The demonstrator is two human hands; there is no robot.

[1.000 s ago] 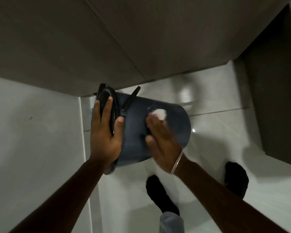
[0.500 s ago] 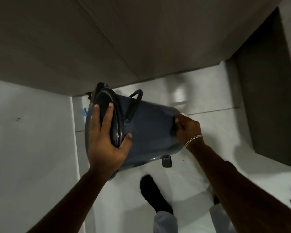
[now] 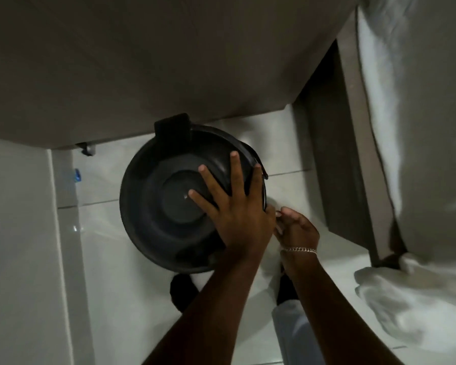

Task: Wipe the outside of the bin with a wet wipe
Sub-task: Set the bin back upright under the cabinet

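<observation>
The dark blue-grey bin point(image 3: 153, 206) stands upright on the floor, and I look straight down on its round lid point(image 3: 179, 198). My left hand point(image 3: 234, 206) lies flat on the lid's right side with its fingers spread and its thumb over the rim. My right hand point(image 3: 296, 230) is curled against the bin's right outer side, just below the rim and next to my left wrist. Only a pale sliver of the wet wipe point(image 3: 277, 228) shows between its fingers. The bin's wall is hidden under the lid.
A grey-brown cabinet front point(image 3: 169, 61) rises right behind the bin, and a white wall point(image 3: 16, 233) stands to the left. My two dark-socked feet point(image 3: 182, 291) are on the glossy tiled floor point(image 3: 111, 272). White fabric point(image 3: 406, 180) hangs and bunches at the right.
The bin went from tilted on its side to upright. My left hand shifted from gripping the lid's rim to lying flat on top. My right hand moved from the bin's base to the side below the rim.
</observation>
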